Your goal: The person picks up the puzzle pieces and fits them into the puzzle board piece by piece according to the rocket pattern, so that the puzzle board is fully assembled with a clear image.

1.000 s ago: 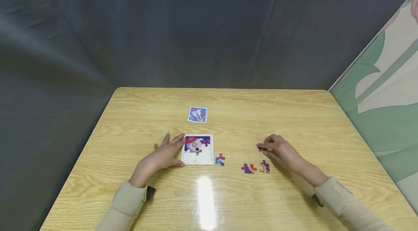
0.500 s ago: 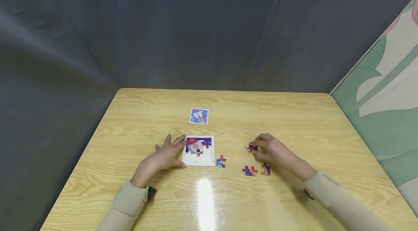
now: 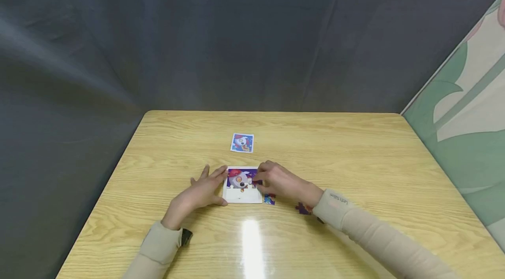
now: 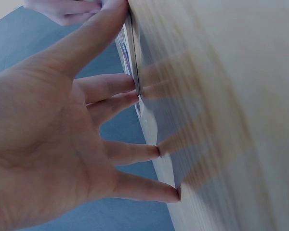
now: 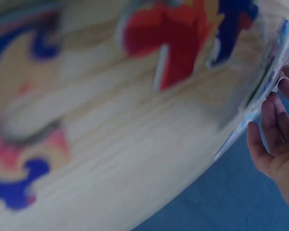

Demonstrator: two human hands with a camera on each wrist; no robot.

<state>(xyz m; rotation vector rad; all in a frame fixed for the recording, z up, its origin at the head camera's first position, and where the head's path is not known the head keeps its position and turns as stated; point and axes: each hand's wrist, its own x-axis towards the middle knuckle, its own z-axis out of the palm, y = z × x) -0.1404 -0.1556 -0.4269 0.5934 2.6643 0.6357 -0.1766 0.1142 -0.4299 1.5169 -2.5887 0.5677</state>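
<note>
My left hand (image 3: 199, 190) spreads its fingers along the left side of a white puzzle tray (image 3: 232, 196). In the left wrist view the thumb touches the tray's edge, and the straight fingertips rest at the tray and table. A partly filled picture of a grey round-headed character in a red cap (image 3: 238, 178) occupies the tray's upper part. Over the tray's right side, my right hand (image 3: 281, 180) pinches a dark jigsaw piece (image 3: 257, 181), mostly hidden by the fingers. A blue and red jigsaw piece (image 3: 269, 199) lies just below that hand.
Behind the tray lies a small reference picture card (image 3: 242, 143). A purple and orange jigsaw piece (image 3: 303, 209) lies beside the right sleeve. The right wrist view shows another orange and blue jigsaw piece (image 5: 19, 173) close up. A dark curtain (image 3: 244, 38) hangs behind the table.
My right hand has carried the dark jigsaw piece leftward from the table's right part to the tray. Its forearm now covers some loose pieces. The left hand has stayed at the tray.
</note>
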